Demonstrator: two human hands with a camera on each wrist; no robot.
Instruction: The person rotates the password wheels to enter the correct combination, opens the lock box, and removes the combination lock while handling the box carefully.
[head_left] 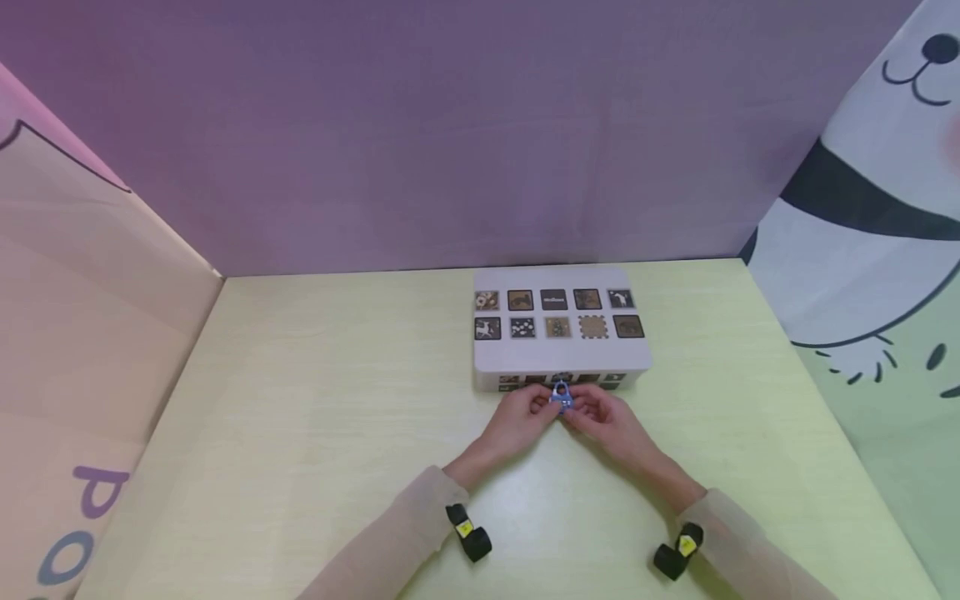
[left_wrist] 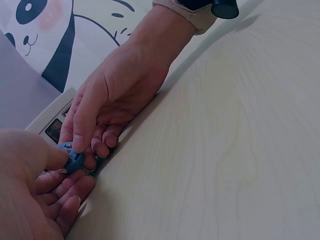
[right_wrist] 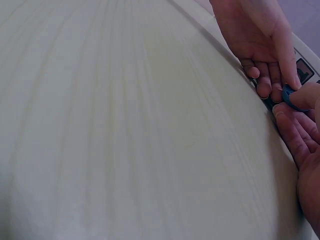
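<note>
A small blue padlock [head_left: 561, 400] with a silver shackle is held between both hands at the front of a white box [head_left: 555, 354]. My left hand [head_left: 521, 418] pinches its left side between thumb and fingers. From the other side my right hand [head_left: 611, 423] pinches it too. In the left wrist view, small dark markings show on the padlock [left_wrist: 73, 157], partly covered by the thumbs. Its shackle is at the box's front latch; whether it passes through cannot be told. Only a blue edge of the padlock [right_wrist: 291, 97] shows in the right wrist view.
The box carries rows of small square pictures on its lid and front. It stands toward the back of a pale wooden table [head_left: 315, 400]. A purple cloth wall [head_left: 450, 142] rises behind, with printed panels at left and right.
</note>
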